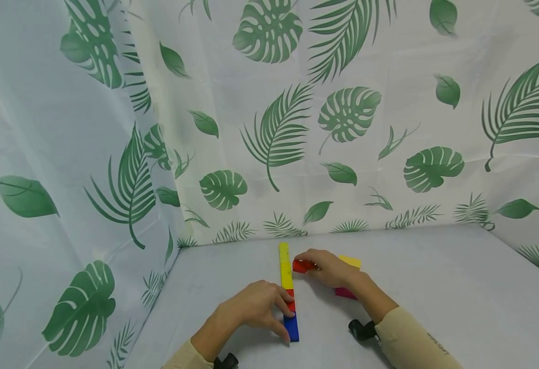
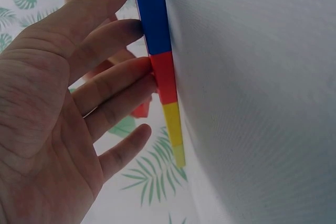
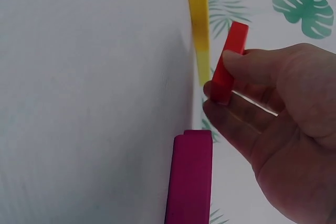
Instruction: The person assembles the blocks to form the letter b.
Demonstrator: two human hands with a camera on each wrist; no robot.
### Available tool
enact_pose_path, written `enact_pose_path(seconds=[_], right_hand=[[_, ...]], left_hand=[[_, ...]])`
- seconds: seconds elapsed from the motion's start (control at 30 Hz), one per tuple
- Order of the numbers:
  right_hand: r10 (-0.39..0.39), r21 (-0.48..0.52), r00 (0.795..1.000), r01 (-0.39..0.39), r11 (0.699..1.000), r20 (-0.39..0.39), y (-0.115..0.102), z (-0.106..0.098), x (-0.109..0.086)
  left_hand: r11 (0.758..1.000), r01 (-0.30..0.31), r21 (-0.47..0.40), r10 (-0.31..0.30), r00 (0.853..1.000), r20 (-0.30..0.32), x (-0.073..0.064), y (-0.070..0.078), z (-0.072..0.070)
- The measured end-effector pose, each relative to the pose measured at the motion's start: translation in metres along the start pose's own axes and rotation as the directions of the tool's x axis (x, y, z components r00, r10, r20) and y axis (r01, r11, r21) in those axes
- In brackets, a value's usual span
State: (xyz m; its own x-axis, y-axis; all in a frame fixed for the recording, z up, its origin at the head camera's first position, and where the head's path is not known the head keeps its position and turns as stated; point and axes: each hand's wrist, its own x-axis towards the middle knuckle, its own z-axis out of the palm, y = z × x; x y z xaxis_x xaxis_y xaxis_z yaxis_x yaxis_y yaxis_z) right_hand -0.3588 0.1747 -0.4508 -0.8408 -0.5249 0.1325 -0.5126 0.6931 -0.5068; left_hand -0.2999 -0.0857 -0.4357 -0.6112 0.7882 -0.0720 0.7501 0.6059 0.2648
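Observation:
A straight row of coloured blocks runs away from me: a blue block (image 1: 292,332) at the near end, a red block (image 2: 164,77) after it, then a yellow stretch (image 1: 285,264) at the far end. My left hand (image 1: 257,306) rests its fingertips on the blue and red blocks, the thumb by the blue one. Just right of the yellow stretch, my right hand (image 1: 328,267) pinches a loose red block (image 3: 231,61) between thumb and fingers. In the right wrist view this block is tilted, above the table surface.
Partly behind the right hand and forearm lie a yellow block (image 1: 350,261) and a magenta block (image 3: 190,177). The pale tabletop (image 1: 435,287) meets leaf-printed cloth (image 1: 288,138) at the back and left. A black wrist camera (image 1: 363,330) hangs under the right sleeve.

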Motion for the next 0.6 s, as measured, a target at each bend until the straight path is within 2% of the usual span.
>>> enact_pose_path(seconds=[0.6], right_hand=[[0.030,-0.022,0.999,-0.029,0.999,0.044,-0.0007,0.0071,0.0012]], left_hand=[[1.000,0.002,-0.007,-0.002,1.000,-0.004,-0.0004,0.0015,-0.0022]])
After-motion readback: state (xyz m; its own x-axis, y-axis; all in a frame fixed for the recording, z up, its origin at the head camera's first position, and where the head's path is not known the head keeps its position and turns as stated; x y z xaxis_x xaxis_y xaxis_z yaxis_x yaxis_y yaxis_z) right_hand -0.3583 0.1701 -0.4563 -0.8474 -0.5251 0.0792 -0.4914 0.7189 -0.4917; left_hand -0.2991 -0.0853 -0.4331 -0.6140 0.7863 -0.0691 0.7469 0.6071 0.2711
